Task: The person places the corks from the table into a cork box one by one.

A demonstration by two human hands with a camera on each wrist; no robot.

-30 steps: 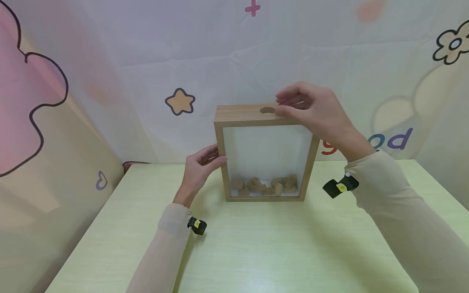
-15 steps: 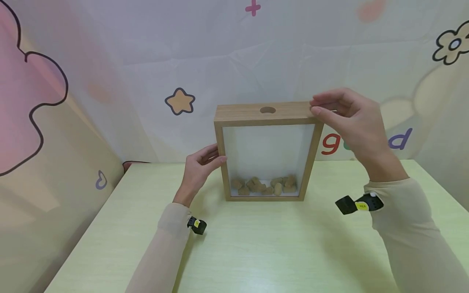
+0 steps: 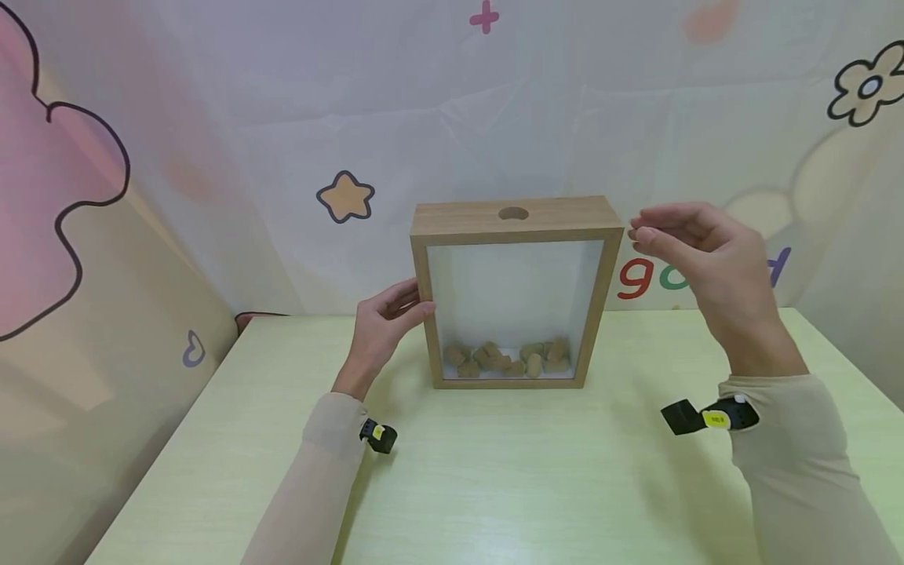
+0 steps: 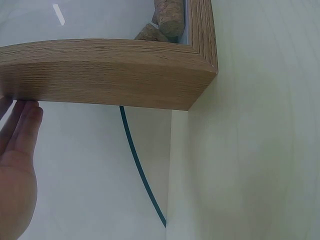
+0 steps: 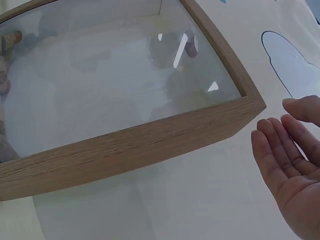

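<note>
Wooden shadow-box frame stands upright at centre frame on the pale green table, corks heaped at its bottom. Left hand, fingers straight, presses its left side. Right hand, upper right, hovers just beside it, fingers relaxed, holding nothing.

Playroom-like corner: cartoon-printed backdrop, pale table.
</note>
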